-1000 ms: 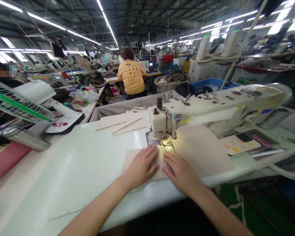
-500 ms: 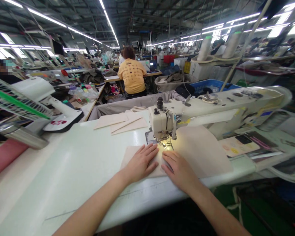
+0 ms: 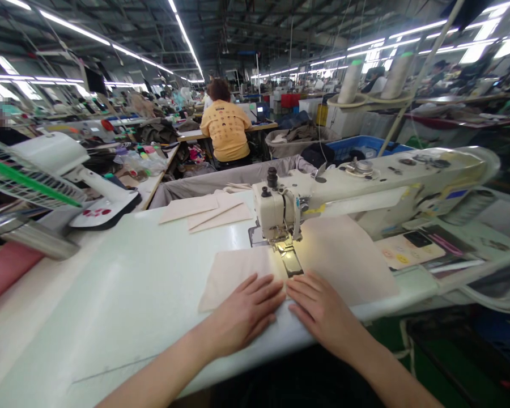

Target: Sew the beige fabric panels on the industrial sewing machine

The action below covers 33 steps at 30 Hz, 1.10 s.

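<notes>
Cream fabric (image 3: 344,266) lies under the needle area of a white sewing machine (image 3: 365,195), spread to both sides of it. My left hand (image 3: 253,309) rests on the near edge of the fabric's left part, fingers stretched out and palm down. Close beside it, fingertips almost meeting, my right hand (image 3: 323,306) lies on the near edge of the right part, its fingers extended too. Just beyond the fingertips a shiny metal plate (image 3: 292,263) shows in front of the presser foot, lit by the machine's lamp. What lies beneath the palms is hidden.
Several cut cream pieces (image 3: 216,211) lie left of the machine head. A white fan (image 3: 106,201) and a metal flask (image 3: 38,235) stand at the left. Thread cones (image 3: 349,82) rise behind the machine. Ahead, a person in a yellow shirt (image 3: 226,130) sits facing away.
Both hands have slid back toward the table's near edge, and the metal plate by the presser foot is now uncovered. More of the fabric's left part shows.
</notes>
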Each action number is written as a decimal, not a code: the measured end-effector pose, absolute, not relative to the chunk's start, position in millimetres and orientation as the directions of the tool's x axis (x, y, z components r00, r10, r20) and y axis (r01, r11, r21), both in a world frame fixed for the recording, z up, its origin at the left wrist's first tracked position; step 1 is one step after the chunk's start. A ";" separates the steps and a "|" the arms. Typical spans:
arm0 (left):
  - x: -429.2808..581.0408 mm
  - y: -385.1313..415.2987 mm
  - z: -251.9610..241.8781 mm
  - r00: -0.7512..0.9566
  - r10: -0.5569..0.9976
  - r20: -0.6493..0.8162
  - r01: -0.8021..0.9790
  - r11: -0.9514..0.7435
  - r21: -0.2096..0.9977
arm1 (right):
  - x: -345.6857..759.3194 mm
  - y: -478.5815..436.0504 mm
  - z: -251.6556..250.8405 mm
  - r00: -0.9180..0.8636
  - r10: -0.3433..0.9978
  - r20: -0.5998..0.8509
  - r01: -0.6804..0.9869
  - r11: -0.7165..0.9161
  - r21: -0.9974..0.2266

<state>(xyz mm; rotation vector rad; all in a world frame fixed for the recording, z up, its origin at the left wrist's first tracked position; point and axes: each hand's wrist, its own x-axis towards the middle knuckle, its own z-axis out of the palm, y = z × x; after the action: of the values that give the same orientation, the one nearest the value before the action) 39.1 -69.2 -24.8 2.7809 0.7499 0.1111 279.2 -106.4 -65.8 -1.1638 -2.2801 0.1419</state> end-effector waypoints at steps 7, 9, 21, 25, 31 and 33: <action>34.1 -40.3 -30.7 0.851 0.525 0.031 0.500 -0.826 0.259 | 276.9 -78.0 -58.7 -0.490 0.771 0.406 0.707 0.624 -0.332; 32.6 -28.2 -31.0 0.851 0.523 0.043 0.496 -0.828 0.262 | 275.5 -68.1 -55.3 -0.491 0.775 0.398 0.706 0.621 -0.340; 25.5 35.4 -37.0 0.848 0.511 0.141 0.468 -0.846 0.254 | 267.1 -39.2 -52.9 -0.409 0.810 0.420 0.803 0.538 -0.256; 25.2 42.4 -34.9 0.839 0.524 0.147 0.480 -0.840 0.251 | 270.9 -48.8 -56.7 -0.293 0.837 0.462 0.842 0.455 -0.289; 26.6 39.3 -33.3 0.830 0.545 0.114 0.515 -0.829 0.217 | 270.4 -58.0 -59.6 0.006 0.887 0.462 0.953 0.134 -0.270; 29.0 32.8 -35.0 0.802 0.589 0.097 0.566 -0.802 0.194 | 268.2 -56.8 -58.4 0.020 0.905 0.426 0.971 0.084 -0.223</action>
<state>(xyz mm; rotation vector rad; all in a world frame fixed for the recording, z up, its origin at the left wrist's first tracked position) 29.0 32.8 -35.0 2.8328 0.9140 0.2288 268.2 -56.8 -58.4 -1.8445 -1.9081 -0.1911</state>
